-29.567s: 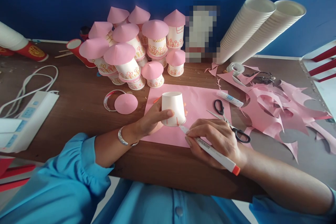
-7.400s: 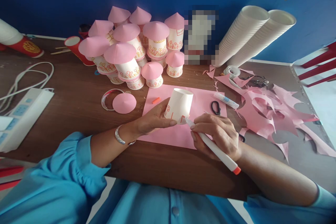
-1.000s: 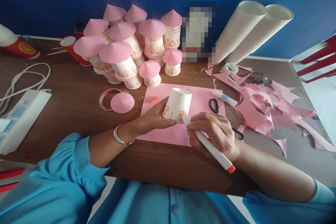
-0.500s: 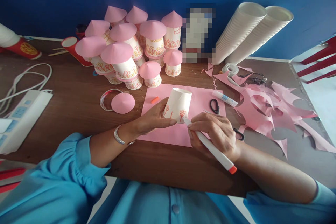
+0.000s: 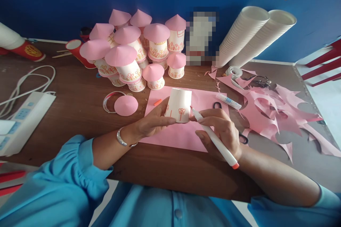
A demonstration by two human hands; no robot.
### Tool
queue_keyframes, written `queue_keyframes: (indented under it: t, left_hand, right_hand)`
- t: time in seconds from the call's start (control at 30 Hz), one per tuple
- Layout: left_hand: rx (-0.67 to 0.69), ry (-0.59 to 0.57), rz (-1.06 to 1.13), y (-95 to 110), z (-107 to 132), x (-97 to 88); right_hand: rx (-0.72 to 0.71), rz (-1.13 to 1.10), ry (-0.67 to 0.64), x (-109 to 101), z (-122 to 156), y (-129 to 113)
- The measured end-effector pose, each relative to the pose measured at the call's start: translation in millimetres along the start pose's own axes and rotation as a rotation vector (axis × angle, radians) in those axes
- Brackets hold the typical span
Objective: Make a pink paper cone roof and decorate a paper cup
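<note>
My left hand (image 5: 153,121) grips an upturned white paper cup (image 5: 179,105) that stands on a pink paper sheet (image 5: 186,131). The cup's side bears small orange flower drawings. My right hand (image 5: 221,131) holds a white marker with an orange end (image 5: 217,143); its tip touches the cup's right side. A loose orange marker cap (image 5: 157,102) lies on the sheet just left of the cup.
Behind stands a cluster of decorated cups with pink cone roofs (image 5: 138,48). A loose pink cone (image 5: 126,105), tape ring (image 5: 109,99), glue stick (image 5: 229,101), scissors (image 5: 241,136), pink scraps (image 5: 277,108) and two stacks of white cups (image 5: 253,33) lie around. A power strip (image 5: 22,118) lies left.
The cup has been turned upright and rotated, showing a finished flower. My right hand has risen and the marker tip moved from the cup's lower rim to its right side.
</note>
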State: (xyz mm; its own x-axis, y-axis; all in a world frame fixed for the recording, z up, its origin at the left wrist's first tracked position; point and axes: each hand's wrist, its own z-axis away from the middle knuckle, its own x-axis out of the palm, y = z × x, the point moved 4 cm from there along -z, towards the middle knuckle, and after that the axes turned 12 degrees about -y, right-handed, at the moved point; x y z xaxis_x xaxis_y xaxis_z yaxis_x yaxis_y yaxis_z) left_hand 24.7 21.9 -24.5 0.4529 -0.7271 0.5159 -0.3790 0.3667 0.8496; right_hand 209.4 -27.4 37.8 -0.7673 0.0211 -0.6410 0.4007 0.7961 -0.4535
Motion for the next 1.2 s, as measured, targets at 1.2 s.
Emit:
queue_keyframes:
  t: [1.2]
  left_hand:
    - [-0.143,0.078,-0.088,2.0,-1.7,1.0]
  right_hand:
    - [-0.065,-0.016,-0.037,0.6,-1.0,-5.2]
